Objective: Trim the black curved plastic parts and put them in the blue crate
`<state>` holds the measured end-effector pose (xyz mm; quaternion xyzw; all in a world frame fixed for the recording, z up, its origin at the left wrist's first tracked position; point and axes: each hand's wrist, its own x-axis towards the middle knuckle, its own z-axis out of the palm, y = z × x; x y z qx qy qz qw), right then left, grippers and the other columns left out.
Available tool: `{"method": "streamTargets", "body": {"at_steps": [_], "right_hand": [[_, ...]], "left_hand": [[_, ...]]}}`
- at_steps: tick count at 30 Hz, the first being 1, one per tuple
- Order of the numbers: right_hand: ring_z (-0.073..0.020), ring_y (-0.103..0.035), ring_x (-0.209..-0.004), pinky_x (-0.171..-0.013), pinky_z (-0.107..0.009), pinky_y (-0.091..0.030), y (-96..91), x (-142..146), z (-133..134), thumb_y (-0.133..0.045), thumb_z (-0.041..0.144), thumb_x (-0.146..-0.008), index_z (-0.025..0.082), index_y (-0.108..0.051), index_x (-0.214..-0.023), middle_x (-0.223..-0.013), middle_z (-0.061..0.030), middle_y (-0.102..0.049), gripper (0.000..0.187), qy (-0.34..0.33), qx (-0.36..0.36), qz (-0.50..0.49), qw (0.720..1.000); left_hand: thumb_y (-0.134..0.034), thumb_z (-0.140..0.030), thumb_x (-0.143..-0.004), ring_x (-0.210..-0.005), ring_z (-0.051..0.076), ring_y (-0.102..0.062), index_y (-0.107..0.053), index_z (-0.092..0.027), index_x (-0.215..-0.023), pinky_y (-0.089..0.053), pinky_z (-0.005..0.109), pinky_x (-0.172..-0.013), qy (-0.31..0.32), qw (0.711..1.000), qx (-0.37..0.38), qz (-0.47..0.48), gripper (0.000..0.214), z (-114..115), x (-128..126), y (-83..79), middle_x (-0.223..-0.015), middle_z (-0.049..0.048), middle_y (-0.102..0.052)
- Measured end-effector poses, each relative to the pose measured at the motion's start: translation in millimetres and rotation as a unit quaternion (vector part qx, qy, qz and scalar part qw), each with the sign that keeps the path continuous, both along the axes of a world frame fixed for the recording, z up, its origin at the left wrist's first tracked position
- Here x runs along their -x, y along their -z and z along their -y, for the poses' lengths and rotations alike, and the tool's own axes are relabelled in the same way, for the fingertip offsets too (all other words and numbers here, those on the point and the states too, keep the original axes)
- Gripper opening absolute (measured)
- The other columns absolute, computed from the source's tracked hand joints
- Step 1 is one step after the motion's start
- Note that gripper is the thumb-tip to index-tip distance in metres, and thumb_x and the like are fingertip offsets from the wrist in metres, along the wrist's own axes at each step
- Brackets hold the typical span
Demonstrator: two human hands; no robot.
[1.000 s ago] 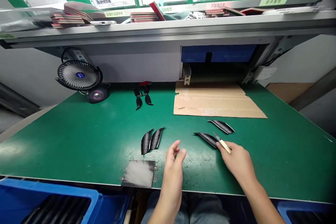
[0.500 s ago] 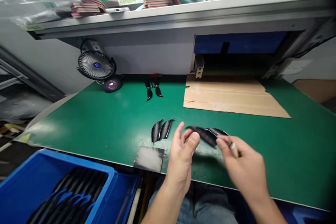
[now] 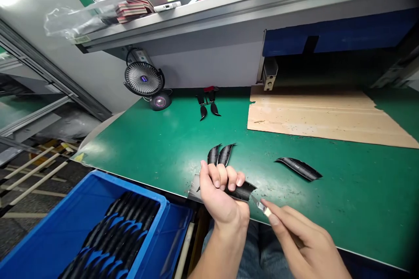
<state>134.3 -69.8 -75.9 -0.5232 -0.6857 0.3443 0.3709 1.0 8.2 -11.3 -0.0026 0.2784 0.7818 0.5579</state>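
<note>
My left hand is closed around a curved black plastic piece, whose wide end sticks out to the right. In my right hand is a craft knife, pinched near its blade. The blade tip is at the wide end of the piece; whether it touches cannot be made out. A similar black piece lies to the right on the green table. Two more black pieces lie side by side just beyond my left hand, which partly covers them. A grey plate is half hidden behind that hand.
A blue bin with rows of black parts stands at the lower left. Farther back on the green table are a small fan, several black parts and a cardboard sheet. A shelf runs above.
My left hand has closed around one black piece and turned over. The knife in my right hand has swung toward its end. Another piece now lies alone at right. The view has shifted.
</note>
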Motion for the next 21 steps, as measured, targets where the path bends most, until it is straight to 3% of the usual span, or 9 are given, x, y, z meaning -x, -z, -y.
{"method": "streamTargets", "body": {"at_steps": [5, 10, 21], "right_hand": [[-0.0165, -0.064, -0.076, -0.074, -0.021, -0.054, -4.5, 0.8, -5.6, -0.048, 0.037, -0.094, 0.029, -0.065, -0.116, -0.084, -0.0014, -0.065, 0.029, -0.032, 0.060, -0.002, 0.998], [-0.0176, -0.064, -0.075, -0.070, -0.022, -0.054, -9.0, 0.9, -9.9, -0.046, 0.040, -0.094, 0.029, -0.067, -0.112, -0.082, -0.0015, -0.066, 0.030, -0.034, 0.072, -0.001, 0.997], [-0.0176, -0.062, -0.055, -0.046, -0.022, -0.047, -10.0, 2.3, -8.5, -0.039, 0.039, -0.096, 0.026, -0.066, -0.108, -0.069, -0.0022, -0.063, 0.032, 0.012, -0.056, 0.131, 0.990]], "left_hand": [[-0.047, -0.041, -0.090, -0.040, 0.008, -0.015, -0.017, -0.019, -0.053, -0.025, 0.023, -0.041, 0.004, 0.999, -0.032, -0.017, 0.052, 6.1, 0.8, -3.0, -0.049, -0.0058, -0.010], [-0.044, -0.044, -0.091, -0.041, 0.008, -0.013, -0.015, -0.019, -0.054, -0.023, 0.022, -0.040, -0.001, 0.999, -0.032, -0.016, 0.054, 10.3, 0.3, -2.6, -0.051, -0.0057, -0.008], [-0.045, -0.042, -0.092, -0.043, 0.008, -0.012, -0.015, -0.019, -0.055, -0.023, 0.023, -0.042, -0.012, 0.998, -0.046, -0.043, 0.053, 15.5, -1.2, -0.9, -0.052, -0.0054, -0.007]]}}
